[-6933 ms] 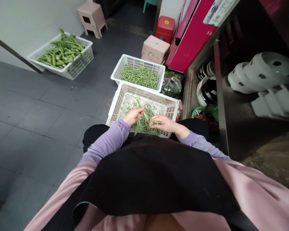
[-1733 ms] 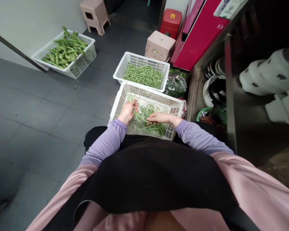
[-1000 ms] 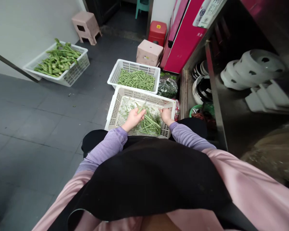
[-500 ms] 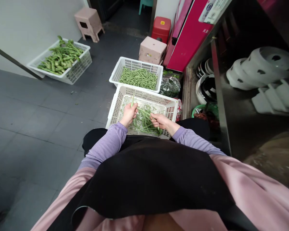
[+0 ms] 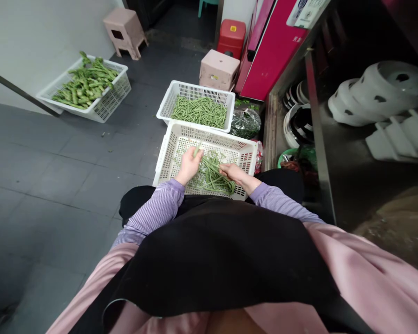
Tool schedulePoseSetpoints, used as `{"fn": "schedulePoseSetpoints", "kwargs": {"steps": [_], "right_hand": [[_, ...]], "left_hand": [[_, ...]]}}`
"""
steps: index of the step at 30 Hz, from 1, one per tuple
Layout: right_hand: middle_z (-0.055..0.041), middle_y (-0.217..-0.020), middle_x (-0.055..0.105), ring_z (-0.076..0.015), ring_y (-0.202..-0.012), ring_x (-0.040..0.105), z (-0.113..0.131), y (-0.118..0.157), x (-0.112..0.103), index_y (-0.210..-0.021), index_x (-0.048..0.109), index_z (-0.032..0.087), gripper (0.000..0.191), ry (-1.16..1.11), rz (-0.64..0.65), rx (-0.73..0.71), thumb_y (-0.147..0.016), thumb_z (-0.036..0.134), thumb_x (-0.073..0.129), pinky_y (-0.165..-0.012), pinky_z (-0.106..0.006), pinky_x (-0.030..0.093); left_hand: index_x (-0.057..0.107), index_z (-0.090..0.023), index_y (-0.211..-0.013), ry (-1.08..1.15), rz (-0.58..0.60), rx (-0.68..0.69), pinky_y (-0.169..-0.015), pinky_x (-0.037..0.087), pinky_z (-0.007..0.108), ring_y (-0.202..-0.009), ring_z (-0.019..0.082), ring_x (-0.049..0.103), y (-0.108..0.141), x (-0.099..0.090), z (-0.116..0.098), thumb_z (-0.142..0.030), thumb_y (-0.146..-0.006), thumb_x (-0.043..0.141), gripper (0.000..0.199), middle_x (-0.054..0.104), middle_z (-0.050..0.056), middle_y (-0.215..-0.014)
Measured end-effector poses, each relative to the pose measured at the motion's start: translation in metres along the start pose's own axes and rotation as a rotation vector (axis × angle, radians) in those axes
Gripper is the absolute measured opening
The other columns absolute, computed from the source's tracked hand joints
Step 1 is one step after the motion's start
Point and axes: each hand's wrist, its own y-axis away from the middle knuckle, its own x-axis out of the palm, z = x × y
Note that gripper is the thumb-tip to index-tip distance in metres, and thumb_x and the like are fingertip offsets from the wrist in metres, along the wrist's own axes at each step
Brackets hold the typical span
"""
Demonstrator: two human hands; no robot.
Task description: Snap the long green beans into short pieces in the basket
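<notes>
My left hand (image 5: 190, 163) is closed around green beans (image 5: 197, 150), whose ends poke out above the thumb. It hovers over the left part of a white plastic basket (image 5: 160, 160) between my knees. My right hand (image 5: 234, 172) is pinched shut at the right side of the long green bean pile (image 5: 214, 175); what its fingertips hold, if anything, I cannot make out. Small green scraps lie scattered on the basket's slotted floor around the pile.
Just beyond stands a second white basket (image 5: 163, 104) of short-cut beans. Further left, another basket (image 5: 106, 105) holds thick green stems. Pink stools (image 5: 218, 69) and a plastic bag (image 5: 245, 124) are near the pink cabinet (image 5: 277, 51). A metal shelf (image 5: 322, 139) runs along my right.
The bean stretched between my hands no longer spans them. My left hand has shifted slightly right and turned, and the upright bean tip above it shows shorter. My right hand has barely moved.
</notes>
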Motion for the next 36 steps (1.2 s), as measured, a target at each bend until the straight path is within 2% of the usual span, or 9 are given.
{"fn": "schedulePoseSetpoints", "kwargs": {"steps": [3, 6, 8, 12, 16, 23, 29, 33, 36], "right_hand": [[0.0035, -0.051, 0.041, -0.0092, -0.047, 0.030, -0.004, -0.015, -0.002, -0.062, 0.048, 0.019, 0.035, 0.145, -0.287, -0.106, -0.095, 0.027, 0.058, -0.044, -0.023, 0.020], [0.0048, -0.049, 0.036, -0.0094, -0.044, 0.028, -0.007, -0.019, -0.003, -0.067, 0.045, 0.020, 0.036, -0.023, -0.314, 0.053, -0.099, 0.034, 0.054, -0.042, -0.023, 0.019], [0.0059, -0.049, 0.034, -0.0088, -0.043, 0.028, -0.004, -0.016, 0.001, -0.072, 0.045, 0.020, 0.036, -0.218, -0.148, 0.155, -0.102, 0.039, 0.049, -0.042, -0.021, 0.022], [0.0049, -0.057, 0.040, -0.0096, -0.047, 0.034, 0.009, -0.002, 0.015, -0.083, 0.048, 0.020, 0.037, -0.494, 0.386, 0.232, -0.104, 0.049, 0.040, -0.044, -0.019, 0.031], [0.0093, -0.055, 0.020, -0.0078, -0.042, 0.015, 0.018, 0.008, 0.019, -0.081, 0.046, 0.020, 0.037, -0.564, 0.548, 0.266, -0.107, 0.045, 0.035, -0.039, -0.016, 0.019], [0.0052, -0.063, 0.031, -0.0073, -0.048, 0.027, 0.015, 0.020, 0.010, -0.082, 0.046, 0.018, 0.028, -0.657, 0.499, 0.328, -0.107, 0.028, 0.036, -0.043, -0.013, 0.031], [0.0084, -0.058, 0.025, -0.0058, -0.044, 0.015, 0.017, 0.027, 0.012, -0.074, 0.040, 0.020, 0.036, -0.505, 0.413, 0.230, -0.104, 0.038, 0.046, -0.037, -0.014, 0.015], [0.0097, -0.052, 0.025, -0.0054, -0.040, 0.016, 0.014, 0.026, 0.019, -0.072, 0.041, 0.020, 0.039, -0.349, 0.176, 0.103, -0.102, 0.043, 0.051, -0.036, -0.015, 0.014], [0.0073, -0.051, 0.035, -0.0066, -0.039, 0.025, 0.010, 0.014, 0.024, -0.074, 0.041, 0.021, 0.038, -0.325, -0.117, 0.042, -0.100, 0.045, 0.053, -0.035, -0.017, 0.018]], "left_hand": [[0.057, -0.020, -0.071, -0.237, 0.281, 0.275, -0.062, 0.043, 0.026, -0.064, 0.014, 0.053, 0.024, 0.012, -0.008, -0.033, -0.083, 0.070, 0.022, 0.057, 0.001, -0.067], [0.061, -0.020, -0.076, -0.217, 0.401, 0.335, -0.068, 0.046, 0.027, -0.070, 0.014, 0.057, 0.037, 0.019, -0.013, -0.032, -0.086, 0.066, 0.017, 0.062, 0.002, -0.073], [0.060, -0.019, -0.074, -0.136, 0.336, 0.203, -0.064, 0.044, 0.025, -0.064, 0.013, 0.054, 0.032, 0.019, -0.010, -0.032, -0.087, 0.064, 0.019, 0.059, 0.000, -0.066], [0.055, -0.017, -0.071, 0.064, 0.207, -0.167, -0.052, 0.037, 0.022, -0.048, 0.009, 0.043, 0.010, 0.017, 0.003, -0.024, -0.086, 0.064, 0.018, 0.048, -0.005, -0.051], [0.052, -0.018, -0.073, 0.143, 0.066, -0.319, -0.045, 0.029, 0.020, -0.042, 0.006, 0.036, 0.000, 0.014, 0.009, -0.019, -0.082, 0.067, 0.017, 0.048, -0.007, -0.051], [0.050, -0.018, -0.073, 0.126, 0.040, -0.356, -0.039, 0.024, 0.019, -0.038, 0.004, 0.032, 0.003, 0.011, 0.004, -0.023, -0.083, 0.068, 0.021, 0.054, -0.006, -0.059], [0.046, -0.020, -0.075, 0.160, 0.121, -0.456, -0.038, 0.018, 0.020, -0.036, 0.004, 0.028, -0.001, 0.009, 0.000, -0.020, -0.088, 0.063, 0.021, 0.046, -0.008, -0.055], [0.046, -0.020, -0.066, -0.032, 0.238, -0.511, -0.040, 0.017, 0.023, -0.037, 0.006, 0.025, -0.002, 0.005, 0.004, -0.028, -0.091, 0.060, 0.030, 0.040, -0.007, -0.049], [0.046, -0.020, -0.059, -0.184, 0.217, -0.249, -0.048, 0.027, 0.023, -0.046, 0.009, 0.034, 0.009, 0.012, 0.004, -0.026, -0.086, 0.064, 0.033, 0.040, -0.005, -0.050]]}}
